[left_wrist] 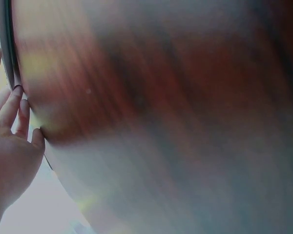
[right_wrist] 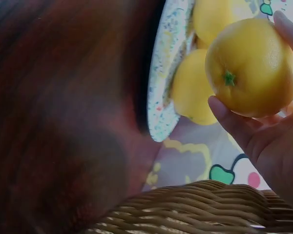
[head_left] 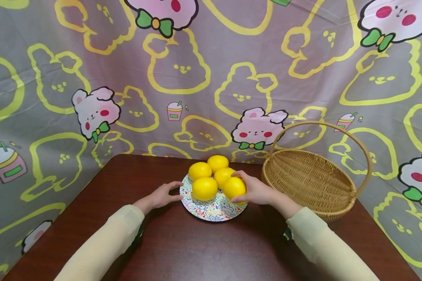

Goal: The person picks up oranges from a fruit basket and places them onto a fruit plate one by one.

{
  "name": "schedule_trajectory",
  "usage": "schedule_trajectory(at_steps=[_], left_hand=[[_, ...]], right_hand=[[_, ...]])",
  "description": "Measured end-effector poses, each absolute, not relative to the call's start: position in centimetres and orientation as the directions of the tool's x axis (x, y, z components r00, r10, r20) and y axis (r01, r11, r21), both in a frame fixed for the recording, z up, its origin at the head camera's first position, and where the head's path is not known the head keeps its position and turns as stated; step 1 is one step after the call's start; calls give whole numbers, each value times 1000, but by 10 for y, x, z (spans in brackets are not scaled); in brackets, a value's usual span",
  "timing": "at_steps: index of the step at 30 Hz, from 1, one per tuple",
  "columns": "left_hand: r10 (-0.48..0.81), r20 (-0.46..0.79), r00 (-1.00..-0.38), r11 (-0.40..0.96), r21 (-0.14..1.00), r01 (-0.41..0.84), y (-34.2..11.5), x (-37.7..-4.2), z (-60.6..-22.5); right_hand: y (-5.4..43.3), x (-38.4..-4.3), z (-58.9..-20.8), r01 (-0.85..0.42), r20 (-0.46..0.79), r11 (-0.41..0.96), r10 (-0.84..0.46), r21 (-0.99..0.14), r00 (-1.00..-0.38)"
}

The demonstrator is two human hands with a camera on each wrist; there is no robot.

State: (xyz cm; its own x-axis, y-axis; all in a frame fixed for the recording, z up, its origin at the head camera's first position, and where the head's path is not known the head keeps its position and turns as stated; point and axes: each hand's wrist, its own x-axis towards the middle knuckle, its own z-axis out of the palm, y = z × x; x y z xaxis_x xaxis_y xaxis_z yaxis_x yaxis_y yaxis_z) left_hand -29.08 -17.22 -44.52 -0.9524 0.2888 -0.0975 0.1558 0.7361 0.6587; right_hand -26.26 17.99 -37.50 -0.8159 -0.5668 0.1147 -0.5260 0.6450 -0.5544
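Observation:
My right hand (head_left: 256, 190) holds a yellow-skinned orange (head_left: 235, 187) between thumb and fingers, at the right side of a round plate (head_left: 214, 214). The right wrist view shows the green star-shaped stem end of this orange (right_wrist: 251, 68) facing the camera. Several more oranges (head_left: 204, 189) sit together on the plate, which is white with colourful specks and has a dark underside. At the plate's left edge my left hand (head_left: 161, 195) has thumb and fingers spread, fingertips right at the rim. In the left wrist view, only part of the left hand (left_wrist: 12, 146) shows.
A woven wicker basket (head_left: 309, 179) with a tall arched handle stands tilted right of the plate, close to my right forearm. The dark reddish-brown table (head_left: 183, 249) ends at a cartoon-print cloth (head_left: 197, 105) behind. Basket weave (right_wrist: 195, 209) fills the right wrist view's bottom.

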Motion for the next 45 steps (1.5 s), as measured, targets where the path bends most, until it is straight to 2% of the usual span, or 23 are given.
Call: schedule_trajectory(at_steps=[13, 39, 45], left_hand=[[280, -105, -954, 748, 647, 148, -172, -292, -446], [299, -85, -950, 740, 649, 175, -172, -291, -446], [337, -50, -940, 721, 656, 224, -173, -290, -445]], right_hand=[[168, -269, -394, -498, 78, 684, -547, -533, -834], [162, -270, -409, -535, 93, 648, -587, -542, -804], [160, -271, -411, -536, 102, 653, -580, -535, -808]])
